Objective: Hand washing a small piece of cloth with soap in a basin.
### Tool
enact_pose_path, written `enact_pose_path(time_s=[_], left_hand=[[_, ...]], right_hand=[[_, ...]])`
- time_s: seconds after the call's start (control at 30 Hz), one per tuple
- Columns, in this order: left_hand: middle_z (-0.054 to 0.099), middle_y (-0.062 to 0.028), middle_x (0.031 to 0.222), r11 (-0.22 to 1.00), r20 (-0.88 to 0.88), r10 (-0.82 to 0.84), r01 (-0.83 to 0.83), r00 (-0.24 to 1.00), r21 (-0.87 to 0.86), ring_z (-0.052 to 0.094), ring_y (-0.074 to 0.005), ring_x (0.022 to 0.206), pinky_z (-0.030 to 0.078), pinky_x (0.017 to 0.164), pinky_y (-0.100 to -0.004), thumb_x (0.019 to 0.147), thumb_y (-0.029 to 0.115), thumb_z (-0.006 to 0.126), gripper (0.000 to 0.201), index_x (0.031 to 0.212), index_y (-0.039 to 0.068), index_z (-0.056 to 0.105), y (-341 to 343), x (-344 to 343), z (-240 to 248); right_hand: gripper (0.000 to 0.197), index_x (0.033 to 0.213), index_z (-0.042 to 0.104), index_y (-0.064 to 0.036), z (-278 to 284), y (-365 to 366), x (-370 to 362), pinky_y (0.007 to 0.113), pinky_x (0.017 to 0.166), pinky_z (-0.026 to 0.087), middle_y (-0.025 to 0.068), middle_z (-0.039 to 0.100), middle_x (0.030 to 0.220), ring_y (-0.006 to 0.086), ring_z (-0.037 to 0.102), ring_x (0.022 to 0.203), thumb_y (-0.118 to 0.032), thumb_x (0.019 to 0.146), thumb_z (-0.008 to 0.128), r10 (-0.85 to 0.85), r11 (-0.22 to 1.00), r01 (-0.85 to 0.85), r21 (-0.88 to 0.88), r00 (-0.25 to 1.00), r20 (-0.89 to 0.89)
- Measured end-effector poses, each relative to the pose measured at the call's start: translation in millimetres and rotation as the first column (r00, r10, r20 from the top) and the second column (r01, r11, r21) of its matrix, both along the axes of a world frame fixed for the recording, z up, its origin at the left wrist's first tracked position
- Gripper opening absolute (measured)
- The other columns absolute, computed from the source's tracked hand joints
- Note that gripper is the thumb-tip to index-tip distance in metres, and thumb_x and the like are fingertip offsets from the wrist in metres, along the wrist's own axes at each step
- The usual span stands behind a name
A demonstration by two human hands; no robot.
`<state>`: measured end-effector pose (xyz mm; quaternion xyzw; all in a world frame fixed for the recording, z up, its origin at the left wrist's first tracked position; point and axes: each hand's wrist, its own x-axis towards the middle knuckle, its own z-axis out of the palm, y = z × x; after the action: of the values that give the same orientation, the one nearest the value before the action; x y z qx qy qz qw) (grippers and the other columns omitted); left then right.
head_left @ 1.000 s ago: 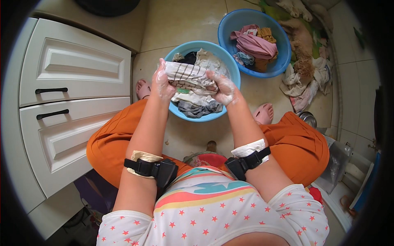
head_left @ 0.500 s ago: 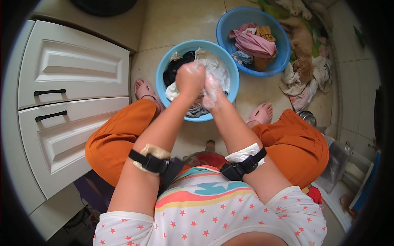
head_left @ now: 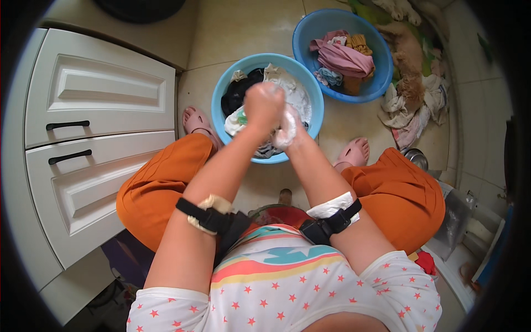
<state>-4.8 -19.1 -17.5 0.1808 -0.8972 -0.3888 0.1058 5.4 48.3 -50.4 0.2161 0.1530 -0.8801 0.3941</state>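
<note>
Over the near part of a light blue basin (head_left: 220, 133), my two closed hands press together, wet with suds. My left hand (head_left: 264, 108) is a fist with its knuckles upward. Against its right side, slightly lower, sits my right hand (head_left: 290, 123), its fingers curled. White lather or wet cloth shows along the right hand, and I cannot tell which; what lies between the hands is hidden. In the basin are white cloth (head_left: 296, 95), black cloth (head_left: 235, 95) and grey cloth (head_left: 266, 149). A small green patch (head_left: 241, 118) shows beside the left hand.
A darker blue basin (head_left: 301, 52) with pink and mustard clothes (head_left: 345, 58) stands at the far right. Beyond it lies a light brown dog (head_left: 406, 55) next to crumpled cloths (head_left: 432, 105). White cabinet doors (head_left: 105, 91) flank the left. My pink-shod feet (head_left: 197, 123) straddle the near basin.
Both hands have shifted slightly to the right, still pressed together. More white shows along the right hand, and the green patch beside the left hand is more exposed.
</note>
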Motion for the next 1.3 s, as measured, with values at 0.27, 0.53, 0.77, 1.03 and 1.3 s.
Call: enact_pose_path(time_s=[0.27, 0.53, 0.77, 1.03, 1.3], left_hand=[[0.054, -0.0215, 0.063, 0.990, -0.044, -0.122, 0.119, 0.992, -0.072, 0.051, -0.0400, 0.062, 0.042, 0.055, -0.0420, 0.071, 0.021, 0.057, 0.018, 0.064, 0.005, 0.060, 26, 20, 4], [0.053, -0.0210, 0.063, 0.987, -0.211, -0.134, 0.113, 0.968, -0.110, 0.049, -0.0416, 0.063, 0.041, 0.056, -0.0422, 0.074, 0.023, 0.057, 0.024, 0.063, 0.001, 0.056, 17, 14, 11], [0.054, -0.0214, 0.066, 0.994, -0.224, -0.104, 0.098, 0.969, -0.040, 0.049, -0.0422, 0.063, 0.040, 0.056, -0.0431, 0.079, 0.028, 0.055, 0.030, 0.064, 0.002, 0.057, 32, 21, 21], [0.059, -0.0171, 0.067, 0.993, -0.035, 0.113, -0.114, 0.993, -0.021, 0.056, -0.0356, 0.063, 0.044, 0.060, -0.0415, 0.081, 0.032, 0.054, 0.035, 0.062, 0.003, 0.057, -50, -8, -7], [0.055, -0.0077, 0.073, 0.237, 0.199, 0.345, -0.290, 0.917, 0.927, 0.056, -0.0193, 0.062, 0.049, 0.058, -0.0337, 0.085, 0.039, 0.052, 0.036, 0.086, 0.003, 0.050, -79, 2, 22]], right_hand=[[0.036, 0.098, 0.052, -0.0102, -52, 15, 2, 0.038, 0.074, 0.046, 0.0084, 0.057, 0.093, 0.0227, 0.056, 0.087, -0.042, 0.086, 0.040, 0.016, 0.959, -0.047, -0.280, 0.994, -0.110], [0.024, 0.100, 0.051, -0.0120, -42, 10, -3, 0.040, 0.083, 0.042, 0.0082, 0.054, 0.099, 0.0210, 0.054, 0.089, -0.030, 0.090, 0.037, 0.005, 0.831, 0.061, -0.553, 0.993, 0.117], [0.030, 0.099, 0.053, -0.0108, -28, 23, -13, 0.039, 0.079, 0.046, 0.0098, 0.057, 0.092, 0.0240, 0.055, 0.088, -0.036, 0.090, 0.038, 0.059, 0.878, -0.207, -0.431, 0.942, -0.332], [0.028, 0.095, 0.051, -0.0080, 38, -4, -9, 0.037, 0.066, 0.050, 0.0056, 0.058, 0.091, 0.0203, 0.058, 0.080, -0.034, 0.086, 0.052, 0.035, 0.992, -0.033, 0.120, 0.999, -0.018], [0.027, 0.100, 0.048, -0.0020, 9, 30, -22, 0.034, 0.069, 0.054, 0.0108, 0.060, 0.090, 0.0207, 0.062, 0.081, -0.011, 0.079, 0.062, 0.192, 0.974, -0.140, 0.176, 0.927, -0.323]])
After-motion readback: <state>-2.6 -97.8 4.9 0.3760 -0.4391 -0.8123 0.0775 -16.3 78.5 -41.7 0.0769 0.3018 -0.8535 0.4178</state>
